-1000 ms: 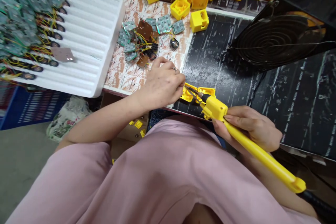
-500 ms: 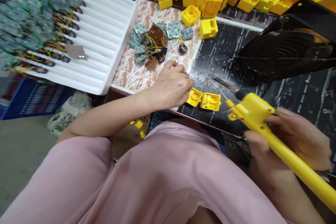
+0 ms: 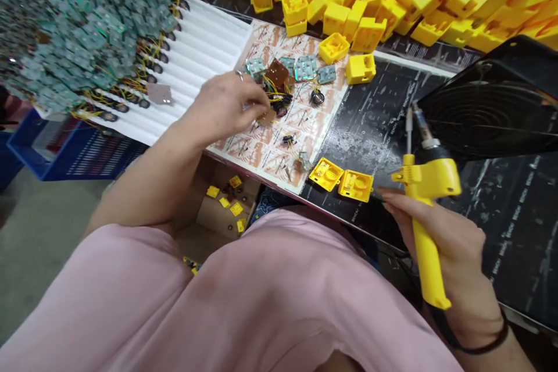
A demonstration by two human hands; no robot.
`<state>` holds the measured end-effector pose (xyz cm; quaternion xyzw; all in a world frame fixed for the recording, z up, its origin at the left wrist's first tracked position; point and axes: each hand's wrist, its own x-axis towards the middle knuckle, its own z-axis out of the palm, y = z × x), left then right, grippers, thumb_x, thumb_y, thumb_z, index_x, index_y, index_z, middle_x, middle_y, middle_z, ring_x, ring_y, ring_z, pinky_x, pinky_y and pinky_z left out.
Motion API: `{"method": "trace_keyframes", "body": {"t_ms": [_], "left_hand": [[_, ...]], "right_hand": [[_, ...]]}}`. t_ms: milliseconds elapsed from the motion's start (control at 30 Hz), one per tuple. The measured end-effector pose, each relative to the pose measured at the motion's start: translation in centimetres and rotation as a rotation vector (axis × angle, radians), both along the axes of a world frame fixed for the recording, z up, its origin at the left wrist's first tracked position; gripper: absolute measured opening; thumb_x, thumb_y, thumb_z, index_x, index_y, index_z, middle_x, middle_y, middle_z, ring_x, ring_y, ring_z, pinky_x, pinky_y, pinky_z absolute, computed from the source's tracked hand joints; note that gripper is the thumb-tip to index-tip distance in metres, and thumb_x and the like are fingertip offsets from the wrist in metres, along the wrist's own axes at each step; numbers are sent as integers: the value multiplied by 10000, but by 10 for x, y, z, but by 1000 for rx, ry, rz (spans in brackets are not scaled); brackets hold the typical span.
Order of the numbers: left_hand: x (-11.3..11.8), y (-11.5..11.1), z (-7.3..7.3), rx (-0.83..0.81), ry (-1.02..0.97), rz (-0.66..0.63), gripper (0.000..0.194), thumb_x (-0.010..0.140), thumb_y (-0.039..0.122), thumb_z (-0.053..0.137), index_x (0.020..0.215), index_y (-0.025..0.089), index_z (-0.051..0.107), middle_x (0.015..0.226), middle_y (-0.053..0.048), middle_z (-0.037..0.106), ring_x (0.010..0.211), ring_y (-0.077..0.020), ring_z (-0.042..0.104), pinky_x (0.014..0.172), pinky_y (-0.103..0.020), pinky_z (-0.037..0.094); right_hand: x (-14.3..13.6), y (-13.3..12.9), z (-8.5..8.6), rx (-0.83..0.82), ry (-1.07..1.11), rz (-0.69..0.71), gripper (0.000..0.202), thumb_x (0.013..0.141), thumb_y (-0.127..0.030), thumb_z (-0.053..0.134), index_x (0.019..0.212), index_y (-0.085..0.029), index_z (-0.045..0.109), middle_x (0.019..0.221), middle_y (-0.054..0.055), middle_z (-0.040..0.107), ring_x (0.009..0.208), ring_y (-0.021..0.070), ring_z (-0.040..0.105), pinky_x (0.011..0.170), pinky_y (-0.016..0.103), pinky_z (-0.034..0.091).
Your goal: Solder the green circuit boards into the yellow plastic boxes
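Note:
My right hand [image 3: 449, 238] is wrapped round a yellow soldering gun [image 3: 425, 256], its metal tip pointing up and away over the black table. My left hand [image 3: 231, 104] is at the near left side of a small pile of circuit boards [image 3: 278, 74] with wires, fingers pinched at a brown board [image 3: 265, 117]. Two open yellow housings [image 3: 356, 185] lie side by side near the table's front edge, left of the gun. A round black part [image 3: 317, 97] rests on the patterned sheet [image 3: 244, 154], and small loose parts [image 3: 288, 140] lie nearer to me.
Many teal circuit boards [image 3: 100, 29] are heaped on a white ribbed foam tray [image 3: 218, 29] at left. Yellow housings [image 3: 335, 17] are piled along the back. A black fan [image 3: 479, 104] stands at right. Below are a blue crate [image 3: 87, 151] and a cardboard box [image 3: 213, 221].
My left hand has moved left from beside the yellow housings to the board pile. In my right hand the soldering gun has swung more upright. The camera view has shifted slightly.

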<state>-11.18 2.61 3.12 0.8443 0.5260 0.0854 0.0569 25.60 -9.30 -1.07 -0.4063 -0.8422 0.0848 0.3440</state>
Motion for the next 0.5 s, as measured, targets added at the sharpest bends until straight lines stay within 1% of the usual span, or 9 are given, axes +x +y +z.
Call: {"method": "trace_keyframes", "body": {"t_ms": [33,100,167,200,233,300,367,433,500], "left_hand": [[-3,0,-6,-16,38,-65,291,940,333,495,983,212,756,977,-42,737,918,-211,657,859,-389,509],[-3,-2,-19,-7,84,-180,303,918,275,504,1107,214,733,1101,-68,722,1029,-242,649,939,-422,500],[1,-7,-31,33,128,-227,389,898,235,529,1260,208,669,1241,-101,681,1151,-277,612,1007,-466,479],[4,-8,-35,55,157,-215,414,894,233,539,1292,195,647,1273,-117,665,1184,-295,596,1018,-487,474],[6,-10,-38,71,186,-184,401,898,245,546,1281,182,650,1266,-126,663,1192,-310,590,1015,-504,474],[10,-10,-40,75,236,-102,310,917,293,546,1158,170,699,1169,-116,681,1161,-321,601,992,-515,480],[12,-8,-37,54,266,-46,251,923,326,546,1005,174,728,1070,-98,685,1140,-322,610,975,-502,482],[13,-7,-32,23,282,-34,237,915,329,541,912,179,724,1027,-90,686,1126,-315,618,955,-473,489],[11,-7,-27,-18,280,-39,241,904,335,531,853,180,707,1012,-87,692,1071,-295,640,917,-434,503]], "right_hand": [[-1,3,0,5,-11,22,410,813,-80,766,1183,-230,672,901,46,776,703,201,753,598,248,578],[-5,7,-5,-1,-47,53,445,794,-160,813,1199,-211,636,987,96,769,792,250,764,648,301,605],[-11,9,-11,-21,-83,67,484,799,-220,821,1230,-217,602,1004,101,757,842,268,760,679,332,614],[-13,9,-14,-34,-94,66,473,820,-229,802,1242,-224,590,997,92,751,867,270,758,691,339,615],[-15,8,-17,-49,-98,63,450,844,-228,778,1249,-229,582,990,82,744,896,271,755,712,346,617],[-17,7,-20,-76,-89,48,421,877,-219,739,1264,-233,573,1011,75,735,951,271,748,754,356,617],[-17,8,-20,-98,-76,7,455,880,-209,734,1300,-236,561,1121,90,728,1006,268,737,819,366,613],[-19,11,-19,-99,-77,-82,514,873,-211,742,1347,-256,549,1236,99,705,1046,267,724,874,368,602],[-22,16,-20,-80,-101,-162,534,876,-227,742,1370,-270,545,1253,99,701,1035,273,723,866,373,598]]}}
